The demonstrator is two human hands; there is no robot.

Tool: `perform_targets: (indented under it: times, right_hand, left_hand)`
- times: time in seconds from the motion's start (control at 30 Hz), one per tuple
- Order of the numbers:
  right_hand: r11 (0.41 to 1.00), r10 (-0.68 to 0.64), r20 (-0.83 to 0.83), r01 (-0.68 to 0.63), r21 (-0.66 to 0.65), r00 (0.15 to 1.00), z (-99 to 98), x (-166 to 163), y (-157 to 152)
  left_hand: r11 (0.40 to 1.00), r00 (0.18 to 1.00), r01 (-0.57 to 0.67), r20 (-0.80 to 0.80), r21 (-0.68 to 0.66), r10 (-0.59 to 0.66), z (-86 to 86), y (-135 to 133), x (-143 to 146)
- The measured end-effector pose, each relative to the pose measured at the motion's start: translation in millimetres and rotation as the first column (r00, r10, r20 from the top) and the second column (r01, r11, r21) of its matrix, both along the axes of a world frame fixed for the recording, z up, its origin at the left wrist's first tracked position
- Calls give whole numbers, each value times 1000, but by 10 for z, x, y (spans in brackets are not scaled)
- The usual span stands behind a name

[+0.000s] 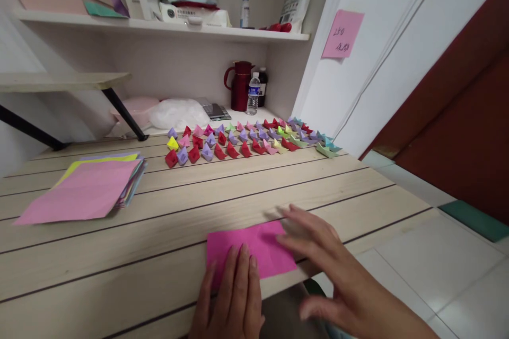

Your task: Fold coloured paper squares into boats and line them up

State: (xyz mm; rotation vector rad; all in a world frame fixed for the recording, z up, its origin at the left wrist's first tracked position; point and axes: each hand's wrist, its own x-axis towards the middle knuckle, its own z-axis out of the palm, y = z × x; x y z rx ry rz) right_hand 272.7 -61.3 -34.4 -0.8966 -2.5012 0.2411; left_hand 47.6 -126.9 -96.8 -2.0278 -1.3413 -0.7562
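Note:
A bright pink sheet of paper, an oblong with a faint crease, lies near the front edge of the wooden table. Flat on its left part rests my left hand, fingers stretched out and pressing the paper down. My right hand hovers at the paper's right end with its fingers spread, slightly blurred; whether a fingertip touches the sheet I cannot tell. Further back stand several rows of small folded paper boats in red, purple, pink, green and blue.
A stack of coloured paper lies at the left. Behind the boats are a red jug, a water bottle and a white plastic bag. A shelf holds boxes and bottles. A pink note hangs on the wall.

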Motion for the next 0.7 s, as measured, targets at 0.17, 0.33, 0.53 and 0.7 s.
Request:
perform_targets:
  times: [0.17, 0.33, 0.53, 0.7]
  right_hand:
    - [990, 138, 125, -135, -37, 983, 48, -37, 26]
    - [980, 120, -26, -123, -158, 992, 114, -105, 58]
    - [954, 53, -102, -80, -288, 993, 156, -283, 206]
    - [946, 9, -112, -45, -320, 994, 151, -360, 269]
  left_hand:
    - [996, 999, 29, 42, 89, -33, -114, -83, 14]
    - [995, 992, 86, 88, 43, -90, -118, -121, -5]
    - [995, 980, 60, 186, 84, -75, -127, -132, 58]
    - [994, 967, 25, 249, 110, -52, -127, -115, 100]
